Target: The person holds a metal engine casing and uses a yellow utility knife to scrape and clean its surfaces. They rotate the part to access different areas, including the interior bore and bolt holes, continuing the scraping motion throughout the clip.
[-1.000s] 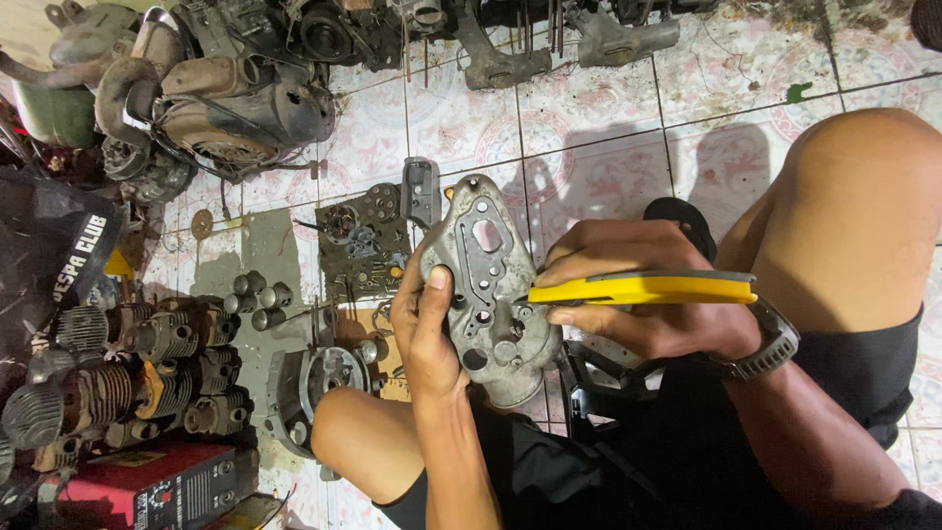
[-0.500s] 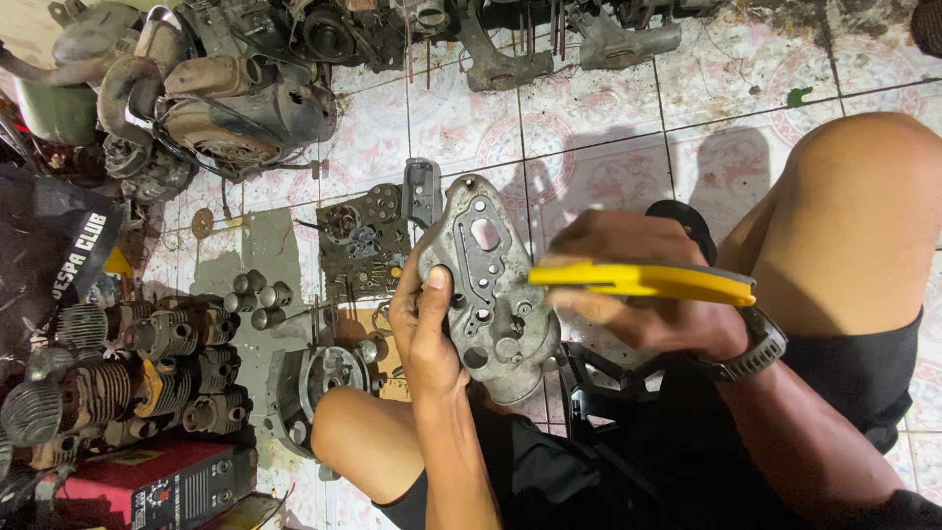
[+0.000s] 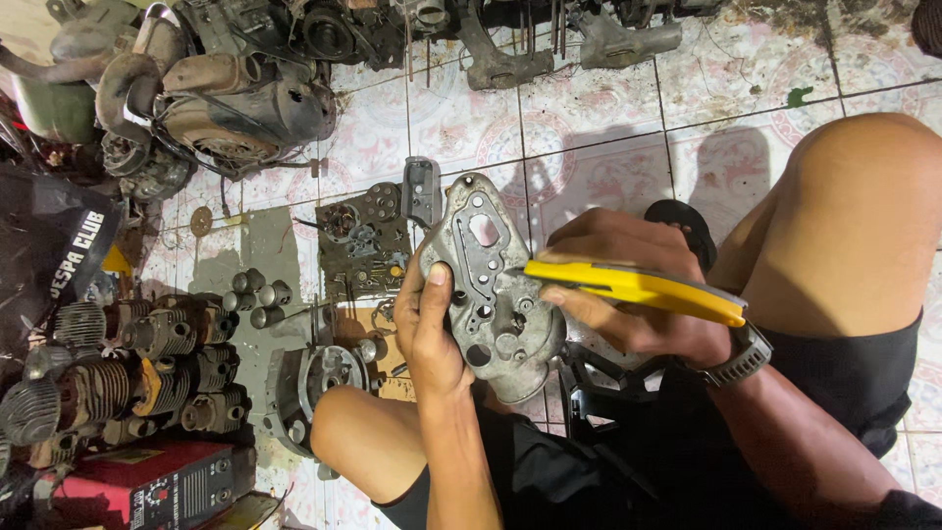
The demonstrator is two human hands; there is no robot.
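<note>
- The white patterned tiled floor point(image 3: 589, 128) is stained, and much of it is covered by parts; the person's bare knees and black shorts cut off its lower right.
- A heap of rusty, greasy engine casings point(image 3: 226, 88) fills the upper left, its top cut by the frame edge; single pieces are hard to tell apart.
- A row of grimy finned engine cylinders point(image 3: 128, 373) lies at the lower left, just above a red metal box with knobs point(image 3: 157, 481), which is partly out of frame.
- The grey cast-metal engine cover plate with many holes point(image 3: 496, 285) is held upright above the lap, between the two hands; its lower edge hides the dark frame part beneath it.
- The right hand point(image 3: 628, 285) is closed firmly around a yellow utility knife point(image 3: 633, 287), whose tip touches the plate; the blade itself is too small to make out.
- The left hand point(image 3: 432, 324) clasps the plate's left edge, thumb lying on its face, fingers hidden behind.
- Small bolts and fittings point(image 3: 368, 240) lie on the floor behind the plate, blurred together.
</note>
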